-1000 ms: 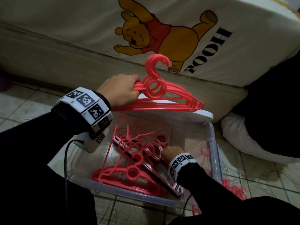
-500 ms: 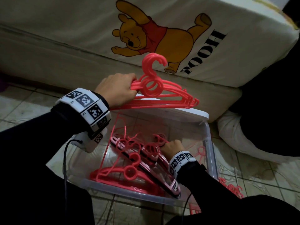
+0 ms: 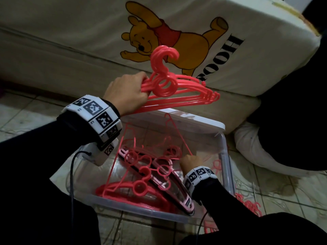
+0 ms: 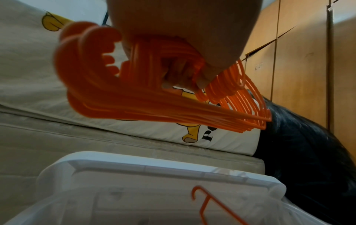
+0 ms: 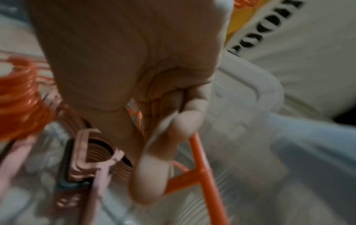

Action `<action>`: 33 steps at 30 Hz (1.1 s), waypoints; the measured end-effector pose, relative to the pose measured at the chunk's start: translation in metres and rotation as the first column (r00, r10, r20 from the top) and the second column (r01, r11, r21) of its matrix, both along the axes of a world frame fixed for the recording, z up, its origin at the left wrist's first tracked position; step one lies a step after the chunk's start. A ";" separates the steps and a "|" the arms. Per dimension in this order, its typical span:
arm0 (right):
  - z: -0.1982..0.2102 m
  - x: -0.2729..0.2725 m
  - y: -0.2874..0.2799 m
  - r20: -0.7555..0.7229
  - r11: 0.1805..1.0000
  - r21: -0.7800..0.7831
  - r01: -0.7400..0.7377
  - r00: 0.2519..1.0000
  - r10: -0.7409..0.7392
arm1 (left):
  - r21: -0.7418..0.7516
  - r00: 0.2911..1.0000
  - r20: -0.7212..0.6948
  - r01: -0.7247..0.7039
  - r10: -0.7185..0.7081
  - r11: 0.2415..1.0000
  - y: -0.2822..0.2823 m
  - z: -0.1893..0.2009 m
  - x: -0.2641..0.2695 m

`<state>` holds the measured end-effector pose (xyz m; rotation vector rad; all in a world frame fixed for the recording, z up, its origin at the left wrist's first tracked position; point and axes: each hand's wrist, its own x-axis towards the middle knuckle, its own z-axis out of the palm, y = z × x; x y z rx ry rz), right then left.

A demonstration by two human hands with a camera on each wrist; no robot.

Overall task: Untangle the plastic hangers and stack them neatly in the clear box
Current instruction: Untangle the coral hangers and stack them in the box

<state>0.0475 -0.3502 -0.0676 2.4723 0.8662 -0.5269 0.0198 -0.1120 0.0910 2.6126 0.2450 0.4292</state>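
Note:
My left hand (image 3: 126,92) grips a neat bundle of several coral hangers (image 3: 177,91) above the far rim of the clear box (image 3: 224,156); the same bundle (image 4: 154,94) fills the left wrist view under the curled fingers (image 4: 200,76). Inside the box my right hand (image 3: 190,162) pinches one thin coral hanger (image 3: 178,137) whose arm sticks up toward the rim. The right wrist view shows that hanger (image 5: 202,167) held between thumb and fingers (image 5: 154,172), blurred. More coral hangers (image 3: 139,188) and a pink stack (image 3: 166,175) lie in the box.
A cream mattress (image 3: 70,41) with a yellow bear print stands just behind the box. The white lid (image 3: 203,121) lies at the box's far edge. Loose coral hangers (image 3: 249,204) lie on the tiled floor at right. A black bag (image 3: 292,112) sits at right.
My right hand has moved right and up inside the box, lifting one thin hanger out of the tangle. The left hand keeps its bundle in about the same place.

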 end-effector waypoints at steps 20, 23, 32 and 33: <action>0.052 -0.018 -0.007 0.030 0.993 0.080 0.086 0.996 -0.088 | -0.035 0.998 0.010 -0.062 0.062 0.997 -0.001 0.001 0.001; 0.057 -0.025 -0.011 0.058 0.996 0.071 0.056 0.996 -0.060 | -0.057 0.993 0.024 -0.113 0.115 0.992 0.001 0.003 0.001; 0.053 -0.027 -0.008 0.035 0.981 0.174 0.084 0.995 -0.092 | -0.169 0.980 0.035 -0.189 0.198 0.967 0.005 0.006 0.001; 0.055 -0.025 -0.006 0.051 0.975 0.207 0.084 0.994 -0.097 | -0.174 0.979 0.038 -0.191 0.201 0.966 0.004 0.006 0.001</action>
